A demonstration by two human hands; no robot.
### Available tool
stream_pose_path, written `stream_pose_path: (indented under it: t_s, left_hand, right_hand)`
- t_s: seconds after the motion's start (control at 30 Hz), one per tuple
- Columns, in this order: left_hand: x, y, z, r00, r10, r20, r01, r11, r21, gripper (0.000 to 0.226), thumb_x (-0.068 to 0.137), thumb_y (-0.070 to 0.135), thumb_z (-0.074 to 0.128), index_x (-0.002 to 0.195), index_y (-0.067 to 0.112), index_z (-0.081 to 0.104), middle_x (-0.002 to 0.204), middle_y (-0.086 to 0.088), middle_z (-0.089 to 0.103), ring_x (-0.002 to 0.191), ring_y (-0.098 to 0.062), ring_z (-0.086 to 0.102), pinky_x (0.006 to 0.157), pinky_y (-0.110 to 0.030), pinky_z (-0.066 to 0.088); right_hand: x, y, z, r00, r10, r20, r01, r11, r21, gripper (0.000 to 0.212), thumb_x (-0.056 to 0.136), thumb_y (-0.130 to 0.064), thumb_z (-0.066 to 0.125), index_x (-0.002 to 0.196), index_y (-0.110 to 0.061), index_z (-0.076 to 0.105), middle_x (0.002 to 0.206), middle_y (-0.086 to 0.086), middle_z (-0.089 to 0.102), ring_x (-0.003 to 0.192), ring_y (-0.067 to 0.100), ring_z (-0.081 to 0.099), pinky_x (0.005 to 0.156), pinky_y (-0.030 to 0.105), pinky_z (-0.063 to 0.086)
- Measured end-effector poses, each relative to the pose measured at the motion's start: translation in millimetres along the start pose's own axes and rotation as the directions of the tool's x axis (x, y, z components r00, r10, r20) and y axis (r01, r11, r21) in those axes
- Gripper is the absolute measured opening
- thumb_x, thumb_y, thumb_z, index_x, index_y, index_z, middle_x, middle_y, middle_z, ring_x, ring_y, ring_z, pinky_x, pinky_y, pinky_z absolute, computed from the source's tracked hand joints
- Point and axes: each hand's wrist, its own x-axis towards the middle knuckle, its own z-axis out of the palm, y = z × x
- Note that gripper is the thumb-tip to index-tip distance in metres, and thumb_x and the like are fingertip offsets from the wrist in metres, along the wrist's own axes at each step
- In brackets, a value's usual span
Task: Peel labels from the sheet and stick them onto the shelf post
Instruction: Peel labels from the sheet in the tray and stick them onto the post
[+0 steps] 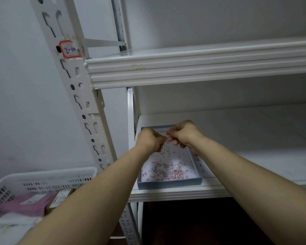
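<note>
My left hand and my right hand are held close together over a shallow blue tray on the lower shelf. Both have curled fingers pinching at something small between them; it looks like a label or part of the sheet, mostly hidden. Under my hands lies a white label sheet with faint marks. The tray floor is littered with several small red and white paper scraps. The white perforated shelf post rises on the left, carrying a red-bordered label with handwriting.
A white shelf beam crosses above my hands. The lower shelf board extends right. A white plastic basket at lower left holds pink and white packets. Another label strip lies right of the tray.
</note>
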Motion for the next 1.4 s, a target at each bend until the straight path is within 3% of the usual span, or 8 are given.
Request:
stream_pose_path:
  t_s: [0.27,0.77,0.93,1.03,1.2,1.23,1.3,1.4]
  left_hand:
    - [0,1,-4,0.996,0.010,-0.093,-0.005,0.998,0.055,0.037,0.066,0.033,0.084,0.078,0.003,0.066,0.066,-0.006,0.062,0.056,-0.017,0.057,0.064,-0.029,0.054]
    - [-1,1,-2,0.994,0.038,-0.105,-0.023,0.989,0.145,0.050,0.095,0.040,0.050,0.053,0.012,0.050,0.050,-0.002,0.049,0.047,-0.017,0.045,0.061,-0.027,0.043]
    - [0,2,-2,0.997,-0.028,-0.066,0.035,0.994,0.102,0.043,0.101,0.029,0.032,0.082,0.004,0.060,0.078,-0.009,0.060,0.068,-0.023,0.051,0.072,-0.032,0.044]
    - [1,-2,-3,0.996,-0.014,-0.093,0.031,0.982,0.188,0.017,0.092,0.018,0.054,0.084,0.003,0.058,0.076,-0.012,0.056,0.069,-0.024,0.051,0.070,-0.032,0.046]
    - [-8,5,-13,0.982,0.037,-0.186,-0.003,0.983,0.181,0.043,0.094,0.041,0.050,0.069,0.010,0.067,0.065,-0.001,0.060,0.062,-0.016,0.054,0.060,-0.027,0.045]
    - [-10,6,-14,0.982,0.032,-0.185,-0.002,0.987,0.161,0.043,0.096,0.037,0.046,0.076,0.009,0.070,0.073,-0.004,0.065,0.069,-0.019,0.058,0.067,-0.029,0.048]
    - [-14,5,-17,0.981,0.080,-0.176,-0.052,0.985,0.162,0.026,0.093,0.021,0.051,0.105,0.006,0.068,0.102,-0.013,0.068,0.091,-0.027,0.063,0.084,-0.036,0.053]
    - [-27,7,-26,0.943,0.242,-0.228,-0.200,0.960,0.194,0.034,0.092,0.018,0.052,0.125,0.013,0.060,0.109,-0.008,0.069,0.098,-0.024,0.064,0.085,-0.039,0.054]
  right_hand:
    - [-6,-1,-7,1.000,0.005,-0.017,-0.006,0.999,-0.050,0.017,0.090,-0.007,0.058,0.073,-0.009,0.058,0.065,0.007,0.062,0.046,0.012,0.046,0.045,0.023,0.032]
    - [-5,-2,-10,0.999,-0.002,-0.036,-0.004,0.983,-0.184,0.016,0.086,-0.019,0.067,0.075,-0.007,0.063,0.062,0.003,0.064,0.044,0.010,0.049,0.044,0.021,0.033]
    - [-7,-8,-13,1.000,-0.005,0.022,0.013,0.936,-0.353,0.012,0.085,-0.004,0.065,0.096,-0.005,0.069,0.075,0.006,0.069,0.045,0.008,0.053,0.041,0.016,0.040]
    - [-7,-7,-11,0.996,-0.082,-0.037,0.057,0.892,-0.448,0.012,0.082,-0.020,0.070,0.084,-0.009,0.073,0.072,0.002,0.073,0.043,0.010,0.052,0.060,0.025,0.055]
    - [-14,-9,-10,0.974,-0.203,-0.102,0.140,0.888,-0.438,0.018,0.082,-0.032,0.069,0.071,-0.019,0.067,0.063,-0.004,0.069,0.057,0.009,0.065,0.069,0.032,0.058]
    - [-16,-10,-9,0.973,-0.220,-0.074,0.166,0.882,-0.441,0.002,0.084,-0.021,0.068,0.084,-0.020,0.070,0.071,-0.005,0.070,0.064,0.010,0.067,0.073,0.032,0.058]
    - [-18,-11,-7,0.968,-0.247,-0.046,0.205,0.882,-0.424,0.023,0.086,-0.010,0.063,0.108,-0.019,0.068,0.080,-0.001,0.070,0.064,0.012,0.066,0.069,0.028,0.057]
    - [-32,-25,-2,0.948,-0.312,-0.065,0.259,0.872,-0.415,0.021,0.091,-0.030,0.057,0.093,-0.016,0.072,0.066,0.000,0.071,0.046,0.013,0.060,0.059,0.030,0.054]
